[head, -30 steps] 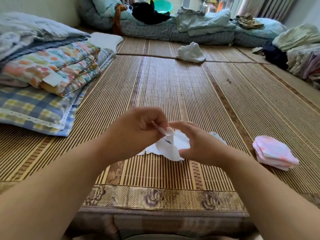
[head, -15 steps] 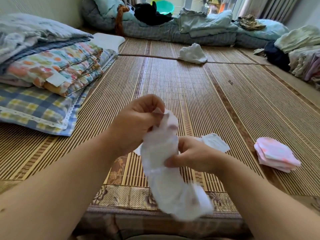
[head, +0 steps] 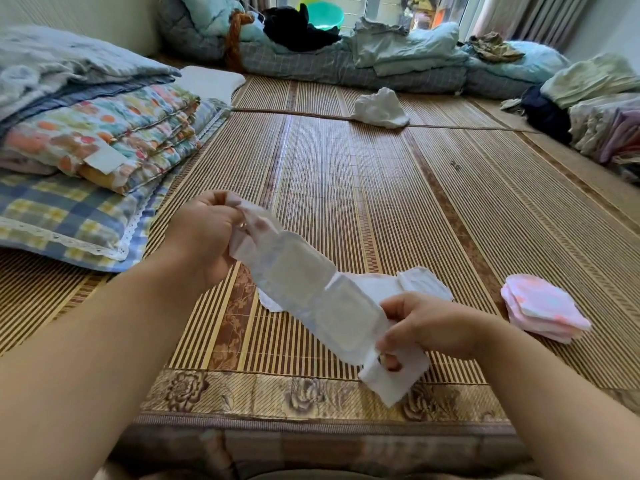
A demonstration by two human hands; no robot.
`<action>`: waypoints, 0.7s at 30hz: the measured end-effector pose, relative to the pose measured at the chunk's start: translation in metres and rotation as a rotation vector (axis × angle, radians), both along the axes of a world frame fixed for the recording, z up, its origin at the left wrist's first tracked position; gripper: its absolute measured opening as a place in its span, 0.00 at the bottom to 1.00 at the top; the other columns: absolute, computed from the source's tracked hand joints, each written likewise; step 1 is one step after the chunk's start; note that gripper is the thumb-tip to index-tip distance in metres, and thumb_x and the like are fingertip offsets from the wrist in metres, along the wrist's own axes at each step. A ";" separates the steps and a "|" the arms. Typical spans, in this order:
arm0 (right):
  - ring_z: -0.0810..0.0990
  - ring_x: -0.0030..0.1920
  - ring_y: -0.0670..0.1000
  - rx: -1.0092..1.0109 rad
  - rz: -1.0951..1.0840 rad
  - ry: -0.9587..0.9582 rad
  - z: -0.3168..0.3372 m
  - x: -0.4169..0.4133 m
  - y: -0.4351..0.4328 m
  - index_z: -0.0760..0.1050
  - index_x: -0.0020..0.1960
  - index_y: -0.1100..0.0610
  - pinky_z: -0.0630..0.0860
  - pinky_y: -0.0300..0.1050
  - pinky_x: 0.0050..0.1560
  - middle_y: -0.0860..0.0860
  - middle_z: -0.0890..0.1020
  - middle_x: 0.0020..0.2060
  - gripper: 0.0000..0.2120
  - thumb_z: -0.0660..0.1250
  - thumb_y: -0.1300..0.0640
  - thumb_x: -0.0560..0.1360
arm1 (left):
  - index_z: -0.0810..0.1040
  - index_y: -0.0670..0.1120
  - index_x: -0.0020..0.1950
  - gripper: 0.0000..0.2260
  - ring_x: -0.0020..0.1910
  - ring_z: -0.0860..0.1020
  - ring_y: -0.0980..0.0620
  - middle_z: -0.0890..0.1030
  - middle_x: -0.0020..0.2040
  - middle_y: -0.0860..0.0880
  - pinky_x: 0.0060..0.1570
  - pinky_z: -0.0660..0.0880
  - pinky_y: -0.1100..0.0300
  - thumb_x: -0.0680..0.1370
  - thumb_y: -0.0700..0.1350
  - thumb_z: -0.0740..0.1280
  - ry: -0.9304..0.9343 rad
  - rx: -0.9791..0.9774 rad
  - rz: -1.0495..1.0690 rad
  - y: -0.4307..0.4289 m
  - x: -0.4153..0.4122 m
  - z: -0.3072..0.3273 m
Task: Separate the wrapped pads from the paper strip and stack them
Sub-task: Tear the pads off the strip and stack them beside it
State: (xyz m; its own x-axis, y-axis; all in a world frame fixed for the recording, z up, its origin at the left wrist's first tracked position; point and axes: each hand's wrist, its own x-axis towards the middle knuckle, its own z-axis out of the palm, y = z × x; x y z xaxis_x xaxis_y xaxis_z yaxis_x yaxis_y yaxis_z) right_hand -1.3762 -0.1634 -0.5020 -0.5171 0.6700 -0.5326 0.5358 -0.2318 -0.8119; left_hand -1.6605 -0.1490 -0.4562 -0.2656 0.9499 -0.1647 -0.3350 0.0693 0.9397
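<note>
The long white paper strip of wrapped pads (head: 311,292) slants between both hands. The left hand (head: 204,237) pinches its far end and the right hand (head: 426,327) grips the near end (seemingly at a pad's edge). The flat pink stack of pads (head: 543,310) lies nearest the right hand.

View: one wide-angle camera, worn on the person's head.
Facing: forward and down, along the woven mat (head: 346,188) toward the bedding (head: 346,67) at the far end.
Nearness: close above both forearms, with left hand (head: 204,233) and right hand (head: 426,323) mid-frame.
Edges: wide lens bends the mat's sides outward.
</note>
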 end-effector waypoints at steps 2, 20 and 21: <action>0.81 0.37 0.50 -0.013 -0.068 -0.021 0.003 0.017 0.003 0.80 0.44 0.59 0.78 0.44 0.41 0.53 0.83 0.38 0.07 0.73 0.64 0.66 | 0.74 0.44 0.44 0.09 0.32 0.83 0.51 0.78 0.45 0.41 0.27 0.77 0.60 0.78 0.32 0.59 0.053 -0.078 0.023 0.005 -0.011 -0.009; 0.86 0.39 0.58 0.075 -0.611 -0.164 0.010 0.079 0.007 0.79 0.38 0.61 0.83 0.53 0.40 0.57 0.86 0.36 0.09 0.74 0.56 0.70 | 0.81 0.39 0.46 0.04 0.24 0.75 0.55 0.83 0.32 0.45 0.22 0.69 0.64 0.74 0.38 0.69 0.608 -0.645 -0.596 -0.024 -0.027 -0.032; 0.86 0.38 0.57 0.085 -0.610 -0.153 0.012 0.074 0.007 0.79 0.40 0.62 0.83 0.51 0.39 0.57 0.86 0.36 0.09 0.74 0.56 0.70 | 0.81 0.40 0.45 0.04 0.24 0.75 0.55 0.83 0.32 0.45 0.23 0.69 0.64 0.74 0.40 0.69 0.612 -0.632 -0.600 -0.024 -0.026 -0.032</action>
